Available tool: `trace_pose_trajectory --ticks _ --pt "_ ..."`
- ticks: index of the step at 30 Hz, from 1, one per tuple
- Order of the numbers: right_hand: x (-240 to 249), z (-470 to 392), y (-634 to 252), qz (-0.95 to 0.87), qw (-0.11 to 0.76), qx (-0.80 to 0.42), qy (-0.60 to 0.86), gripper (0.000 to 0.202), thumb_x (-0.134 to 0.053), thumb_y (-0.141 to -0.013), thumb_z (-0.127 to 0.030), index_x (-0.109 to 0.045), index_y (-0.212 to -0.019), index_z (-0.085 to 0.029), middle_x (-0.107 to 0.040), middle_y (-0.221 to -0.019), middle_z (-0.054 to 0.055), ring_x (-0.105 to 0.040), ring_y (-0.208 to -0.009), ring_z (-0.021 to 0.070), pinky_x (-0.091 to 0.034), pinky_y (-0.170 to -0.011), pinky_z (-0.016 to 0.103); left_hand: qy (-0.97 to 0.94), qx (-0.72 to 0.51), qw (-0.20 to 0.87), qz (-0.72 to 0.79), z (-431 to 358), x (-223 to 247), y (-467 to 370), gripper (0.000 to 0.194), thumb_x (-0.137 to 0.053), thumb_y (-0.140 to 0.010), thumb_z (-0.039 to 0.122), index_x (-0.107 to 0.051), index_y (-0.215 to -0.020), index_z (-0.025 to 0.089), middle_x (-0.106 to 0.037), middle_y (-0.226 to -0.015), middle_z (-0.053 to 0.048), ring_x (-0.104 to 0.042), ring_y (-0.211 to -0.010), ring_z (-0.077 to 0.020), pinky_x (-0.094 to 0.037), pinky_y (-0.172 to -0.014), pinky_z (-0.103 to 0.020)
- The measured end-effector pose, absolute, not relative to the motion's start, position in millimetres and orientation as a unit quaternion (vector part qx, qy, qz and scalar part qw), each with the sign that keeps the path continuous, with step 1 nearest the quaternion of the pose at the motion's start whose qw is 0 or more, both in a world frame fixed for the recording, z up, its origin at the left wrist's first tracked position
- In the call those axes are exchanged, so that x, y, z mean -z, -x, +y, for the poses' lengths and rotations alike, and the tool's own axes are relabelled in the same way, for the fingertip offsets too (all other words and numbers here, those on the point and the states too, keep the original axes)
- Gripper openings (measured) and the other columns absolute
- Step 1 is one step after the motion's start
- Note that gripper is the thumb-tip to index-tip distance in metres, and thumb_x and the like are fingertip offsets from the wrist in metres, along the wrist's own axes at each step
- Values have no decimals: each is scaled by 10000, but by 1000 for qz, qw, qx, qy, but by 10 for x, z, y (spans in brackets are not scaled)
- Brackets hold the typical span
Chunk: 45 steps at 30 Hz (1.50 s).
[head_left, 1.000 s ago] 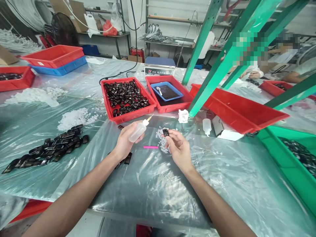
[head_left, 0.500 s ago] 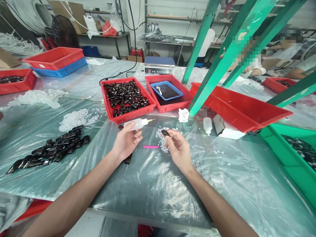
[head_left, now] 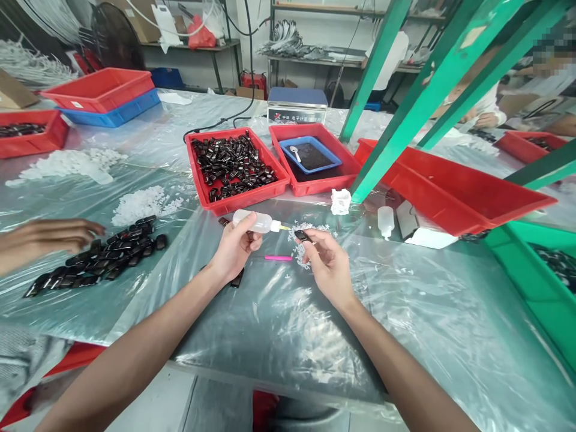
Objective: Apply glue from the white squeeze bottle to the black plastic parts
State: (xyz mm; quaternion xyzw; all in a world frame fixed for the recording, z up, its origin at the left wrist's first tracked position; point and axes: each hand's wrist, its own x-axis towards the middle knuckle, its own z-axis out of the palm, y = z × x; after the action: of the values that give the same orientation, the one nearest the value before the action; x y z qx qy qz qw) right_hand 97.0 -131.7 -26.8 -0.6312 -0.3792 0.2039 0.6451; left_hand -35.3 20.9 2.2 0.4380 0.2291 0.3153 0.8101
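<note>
L hand (head_left: 236,247) has a clear squeeze bottle (head_left: 254,222) lying nearly flat, fingers wrapped round it, thumb on top; yellow tip (head_left: 284,228) points R, close to the small black part (head_left: 303,236) in the R hand (head_left: 332,262). Can't tell if tip & part touch. R fingers pinch that part b/w thumb & fingertips, held up by the white bits (head_left: 299,255) strewn on the tabletop (head_left: 279,318). Pink-handled tool (head_left: 278,258) lies flat b/w the hands. Some loose black pcs (head_left: 237,278) sit by the L wrist, partly hidden. Beyond the hands: red tray (head_left: 252,201) w/ lots of black bits (head_left: 231,162), & next to it a 2nd red tray (head_left: 326,185) w/ a blue tray (head_left: 324,168) in it, white spoon (head_left: 294,153) in that. Scale (head_left: 297,97) stands behind. To the R: crumpled white thing (head_left: 341,201) by the foot of a green bar (head_left: 418,109), then another clear bottle (head_left: 386,222) beside a white box (head_left: 432,236), plus a tilted red bin (head_left: 463,180) & a green bin (head_left: 517,258). Far L, a co-worker's hand (head_left: 54,237) is at a pile of black pcs (head_left: 130,246), fingers outstretched; contact unclear. White heap (head_left: 146,204) just behind that pile.
</note>
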Motion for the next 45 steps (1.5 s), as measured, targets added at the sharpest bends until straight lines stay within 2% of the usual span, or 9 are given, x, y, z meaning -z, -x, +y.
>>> trace_pose_trajectory --ticks 10,16,26,45 --pt "248 -1318 -963 -380 645 -203 631 257 -637 -966 -420 -678 -1159 -255 -747 -1078 69 -605 -617 150 -525 -587 313 -435 -296 819 231 240 22 356 317 -789 -796 437 -676 -812 141 -466 -605 28 -363 -504 -56 -303 -474 -205" --pt "234 -1325 -975 -387 638 -181 640 248 -622 -972 -408 -702 -1141 -245 -731 -1008 61 -610 -606 146 -511 -555 298 -467 -312 787 254 253 60 354 343 -817 -761 443 -724 -834 120 -508 -608 11 -387 -512 -59 -291 -471 -208" --pt "238 -1328 -990 -366 651 -221 627 320 -654 -945 -463 -735 -1134 -217 -712 -848 43 -589 -584 131 -481 -524 267 -539 -329 736 245 238 82 364 377 -828 -733 467 -746 -802 105 -581 -612 -28 -432 -521 -85 -277 -458 -227" --pt "218 -1310 -1008 -353 677 -261 591 355 -718 -895 -497 -751 -1102 -210 -719 -815 40 -573 -556 116 -453 -479 252 -538 -337 739 226 249 131 372 347 -790 -786 459 -752 -822 116 -568 -558 -9 -442 -473 -88 -282 -443 -232"
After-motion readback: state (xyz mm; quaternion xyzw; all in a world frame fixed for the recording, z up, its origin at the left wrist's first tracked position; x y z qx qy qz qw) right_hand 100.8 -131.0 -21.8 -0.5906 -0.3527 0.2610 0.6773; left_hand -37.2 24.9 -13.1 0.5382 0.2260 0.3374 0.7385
